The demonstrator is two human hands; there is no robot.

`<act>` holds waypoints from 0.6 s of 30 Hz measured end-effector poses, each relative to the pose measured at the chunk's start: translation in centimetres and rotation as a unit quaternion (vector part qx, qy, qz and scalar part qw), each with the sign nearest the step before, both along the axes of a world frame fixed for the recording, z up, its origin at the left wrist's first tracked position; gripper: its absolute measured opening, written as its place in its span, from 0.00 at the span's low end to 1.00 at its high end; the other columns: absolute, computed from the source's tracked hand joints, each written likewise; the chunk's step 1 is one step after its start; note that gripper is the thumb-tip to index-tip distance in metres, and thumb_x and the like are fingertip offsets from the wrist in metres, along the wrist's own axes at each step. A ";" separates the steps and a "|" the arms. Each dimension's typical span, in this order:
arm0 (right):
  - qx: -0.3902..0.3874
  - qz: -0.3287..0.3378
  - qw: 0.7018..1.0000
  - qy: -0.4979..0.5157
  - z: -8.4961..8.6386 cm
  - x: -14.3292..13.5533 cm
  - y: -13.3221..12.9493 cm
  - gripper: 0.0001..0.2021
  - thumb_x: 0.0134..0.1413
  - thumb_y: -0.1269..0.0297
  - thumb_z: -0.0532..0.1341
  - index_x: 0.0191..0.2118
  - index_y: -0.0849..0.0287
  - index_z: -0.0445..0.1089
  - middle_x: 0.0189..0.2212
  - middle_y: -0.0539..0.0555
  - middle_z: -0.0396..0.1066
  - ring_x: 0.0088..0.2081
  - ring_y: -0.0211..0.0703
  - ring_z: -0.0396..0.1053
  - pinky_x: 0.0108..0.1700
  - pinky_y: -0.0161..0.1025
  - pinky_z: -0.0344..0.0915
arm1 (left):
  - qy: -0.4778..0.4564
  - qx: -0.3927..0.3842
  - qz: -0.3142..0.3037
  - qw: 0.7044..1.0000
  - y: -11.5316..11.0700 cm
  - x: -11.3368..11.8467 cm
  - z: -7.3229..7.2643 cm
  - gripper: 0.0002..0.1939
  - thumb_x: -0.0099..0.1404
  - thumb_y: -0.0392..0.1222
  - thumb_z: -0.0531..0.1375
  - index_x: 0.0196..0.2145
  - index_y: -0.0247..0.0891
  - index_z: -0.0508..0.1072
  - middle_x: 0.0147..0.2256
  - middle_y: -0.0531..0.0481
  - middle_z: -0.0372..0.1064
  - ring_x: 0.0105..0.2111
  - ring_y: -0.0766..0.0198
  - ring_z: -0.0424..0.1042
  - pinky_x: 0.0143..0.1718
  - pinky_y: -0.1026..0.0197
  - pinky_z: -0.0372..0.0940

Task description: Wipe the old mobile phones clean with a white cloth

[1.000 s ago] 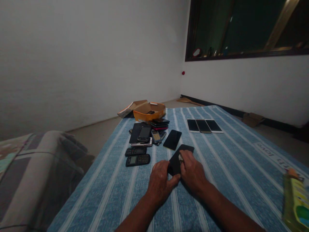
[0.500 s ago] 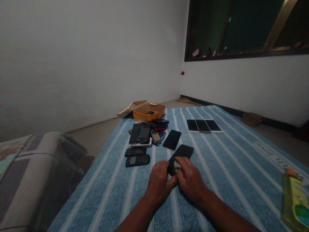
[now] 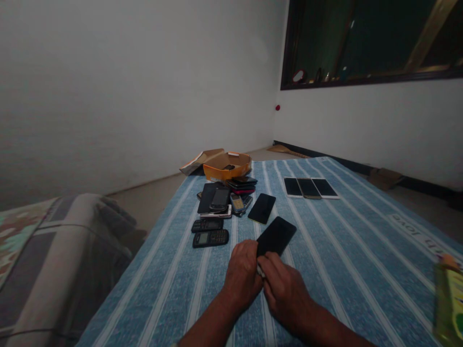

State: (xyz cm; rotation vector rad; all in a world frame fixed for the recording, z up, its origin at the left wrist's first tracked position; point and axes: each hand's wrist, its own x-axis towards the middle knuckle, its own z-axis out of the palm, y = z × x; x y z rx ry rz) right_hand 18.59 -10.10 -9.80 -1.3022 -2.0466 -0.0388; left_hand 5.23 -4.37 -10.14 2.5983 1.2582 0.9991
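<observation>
A black smartphone (image 3: 278,234) lies slanted just above the striped cloth in the middle, its near end hidden by my hands. My left hand (image 3: 243,270) is closed on the phone's near left edge. Close against it, my right hand (image 3: 285,289) has its fingers bent round a small whitish wad, perhaps cloth (image 3: 260,272), at the phone's near end; most of the wad is covered by the fingers. Just beyond lies another black smartphone (image 3: 262,208), flat on the cloth and touched by neither hand.
Left of my hands are two black keypad phones (image 3: 211,238) and a pile of several phones (image 3: 220,198). Behind stands an open orange box (image 3: 227,166). Three smartphones (image 3: 310,188) lie side by side at the right. A yellow-green bottle (image 3: 448,303) stands at the right edge.
My right hand has slid with the whitish wad toward me, down to the phone's near end, uncovering more of the screen. The whole view has shifted slightly.
</observation>
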 end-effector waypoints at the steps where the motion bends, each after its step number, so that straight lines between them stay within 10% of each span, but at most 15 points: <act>1: -0.004 -0.001 1.000 -0.004 -0.1 0.1 0.1 0.21 0.52 0.79 0.48 0.49 0.61 0.67 0.40 0.60 0.70 0.38 0.46 0.72 0.39 0.41 0.72 | 0.001 0.002 0.001 1.000 0.0 0.0 0.0 0.22 0.50 0.30 0.53 0.45 0.36 0.66 0.39 0.41 0.71 0.41 0.49 0.71 0.46 0.44 0.68; 8: -0.021 -0.055 0.998 0.033 -0.1 2.4 1.6 0.20 0.52 0.78 0.49 0.49 0.61 0.65 0.38 0.58 0.70 0.38 0.46 0.72 0.38 0.40 0.71 | -0.007 -0.032 0.016 0.999 -0.1 0.5 0.9 0.11 0.57 0.41 0.61 0.38 0.38 0.67 0.34 0.45 0.70 0.37 0.51 0.71 0.41 0.47 0.69; 18: 0.031 -0.108 0.991 0.073 -0.6 6.0 4.3 0.20 0.53 0.78 0.49 0.51 0.63 0.65 0.52 0.65 0.65 0.53 0.51 0.66 0.52 0.49 0.69 | -0.009 -0.032 0.007 0.999 -0.3 0.2 1.0 0.19 0.53 0.37 0.65 0.43 0.38 0.66 0.38 0.44 0.70 0.42 0.48 0.72 0.44 0.44 0.69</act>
